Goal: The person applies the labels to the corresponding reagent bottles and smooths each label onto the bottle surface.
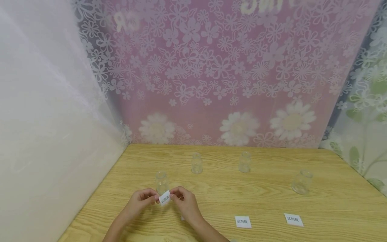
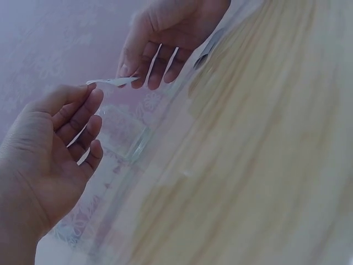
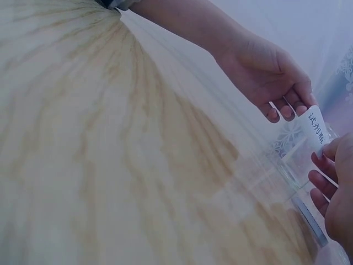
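Observation:
A small white label (image 1: 164,198) with printed dark characters is stretched between both hands above the wooden table. My left hand (image 1: 141,201) pinches one end between thumb and forefinger. At the opposite end, thumb and forefinger of my right hand (image 1: 185,202) pinch it too. Seen in the left wrist view, the label (image 2: 113,81) is nearly edge-on, and the other fingers of both hands are loosely bent. Just behind the label stands a clear glass bottle (image 1: 161,181), its lower part overlapped by the label and fingers in the head view.
Three more clear glass bottles stand farther off: one back left (image 1: 197,163), one back middle (image 1: 245,162), one at right (image 1: 302,182). Two similar labels (image 1: 243,222) lie flat at front right. A white corner (image 1: 182,218) shows beside my right wrist. Patterned curtains (image 1: 193,67) border the table.

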`<state>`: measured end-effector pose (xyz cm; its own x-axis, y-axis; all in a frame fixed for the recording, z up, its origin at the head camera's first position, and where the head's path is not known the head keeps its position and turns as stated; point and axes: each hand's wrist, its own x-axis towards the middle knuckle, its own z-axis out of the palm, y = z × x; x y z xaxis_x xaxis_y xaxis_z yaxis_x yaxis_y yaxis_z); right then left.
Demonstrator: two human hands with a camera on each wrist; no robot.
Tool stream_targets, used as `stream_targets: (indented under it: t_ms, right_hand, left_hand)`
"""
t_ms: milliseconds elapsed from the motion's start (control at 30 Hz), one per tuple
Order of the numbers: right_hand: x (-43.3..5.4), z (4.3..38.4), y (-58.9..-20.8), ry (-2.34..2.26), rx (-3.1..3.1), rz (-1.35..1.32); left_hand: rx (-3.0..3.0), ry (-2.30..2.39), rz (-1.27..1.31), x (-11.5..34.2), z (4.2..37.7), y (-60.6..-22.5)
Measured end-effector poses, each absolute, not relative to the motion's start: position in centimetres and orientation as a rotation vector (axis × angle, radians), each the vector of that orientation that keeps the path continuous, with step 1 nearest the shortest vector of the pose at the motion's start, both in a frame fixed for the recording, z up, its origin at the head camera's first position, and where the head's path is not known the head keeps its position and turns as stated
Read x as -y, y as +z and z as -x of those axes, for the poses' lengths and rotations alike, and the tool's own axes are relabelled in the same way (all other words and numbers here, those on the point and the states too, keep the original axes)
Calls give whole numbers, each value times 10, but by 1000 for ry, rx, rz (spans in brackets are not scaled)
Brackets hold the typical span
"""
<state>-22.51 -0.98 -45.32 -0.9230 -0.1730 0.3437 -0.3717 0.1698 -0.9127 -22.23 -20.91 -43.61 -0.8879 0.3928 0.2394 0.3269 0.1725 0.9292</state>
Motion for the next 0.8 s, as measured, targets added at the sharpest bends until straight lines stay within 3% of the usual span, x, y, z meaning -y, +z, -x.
stream_targets:
  t_ms: [800]
  right_hand:
    - [9, 220, -454, 1837, 2282, -793]
  left_hand:
    - [-2437, 1850, -772, 199, 217, -433]
